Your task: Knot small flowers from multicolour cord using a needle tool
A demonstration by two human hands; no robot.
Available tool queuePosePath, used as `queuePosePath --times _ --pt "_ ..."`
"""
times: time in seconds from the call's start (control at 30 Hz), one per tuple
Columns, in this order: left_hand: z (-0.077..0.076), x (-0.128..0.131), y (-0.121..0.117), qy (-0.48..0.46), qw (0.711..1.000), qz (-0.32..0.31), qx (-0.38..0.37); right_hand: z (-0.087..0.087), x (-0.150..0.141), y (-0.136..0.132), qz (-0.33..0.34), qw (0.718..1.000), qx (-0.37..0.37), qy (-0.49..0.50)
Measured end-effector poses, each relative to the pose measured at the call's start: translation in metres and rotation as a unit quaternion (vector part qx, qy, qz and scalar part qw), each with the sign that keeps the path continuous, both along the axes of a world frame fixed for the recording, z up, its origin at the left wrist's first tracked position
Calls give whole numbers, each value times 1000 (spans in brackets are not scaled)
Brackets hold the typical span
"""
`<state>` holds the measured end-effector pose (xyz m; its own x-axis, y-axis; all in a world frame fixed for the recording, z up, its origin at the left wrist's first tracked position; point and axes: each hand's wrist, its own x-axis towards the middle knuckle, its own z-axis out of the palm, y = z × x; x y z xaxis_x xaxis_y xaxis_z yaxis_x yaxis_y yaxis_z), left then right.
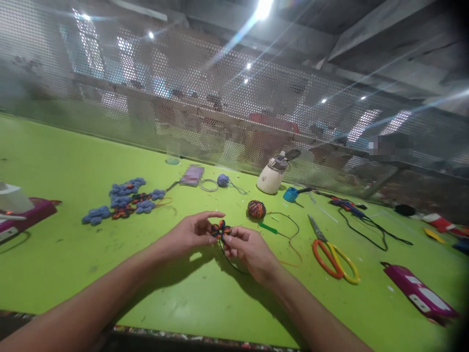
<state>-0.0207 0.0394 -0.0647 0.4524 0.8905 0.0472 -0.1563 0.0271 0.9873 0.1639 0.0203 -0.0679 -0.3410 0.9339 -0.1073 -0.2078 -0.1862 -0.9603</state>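
The small yarn flower (221, 230) sits between the two hands, just on the near side of the multicoloured yarn ball (256, 209) and a little to its left. Its rounded petals are dark, edged with orange and red, around a small pale centre, and a thin dark strand (227, 260) trails from it below the right hand.

The yarn ball is round and tightly wound in dark, orange and purple threads. Just on its near side lies a slim green tool (268, 228); well to its left, knitted-looking blue and dark-orange flowers (128, 199) form a cluster. Scissors (322, 238) with metal blades and orange and yellow loop handles lie to its right, and a cream bottle (271, 175) with a raised lid stands behind it, on the smooth green table (157, 293).

The left hand (193, 231) is loosely curled, pinching the flower's left edge, its index finger stretched out above the petals. The right hand (249, 248) is more closed, thumb and fingers gripping the flower's lower right edge.
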Motion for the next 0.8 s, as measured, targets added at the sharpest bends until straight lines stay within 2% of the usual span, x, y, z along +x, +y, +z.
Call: queuePosePath --times 0.17,0.47,0.67,0.8 --pt "2 -1 0 -3 1000 -16 -16 2 2 1 14 1000 -3 -3" --pt "1 -2 2 -3 999 20 -31 4 2 1 5 999 9 -33" --pt "-2 -4 2 -10 998 57 -40 4 2 2 8 992 74 -106" --pt "-5 -6 4 -14 996 69 -53 7 -3 -2 51 980 115 -154"
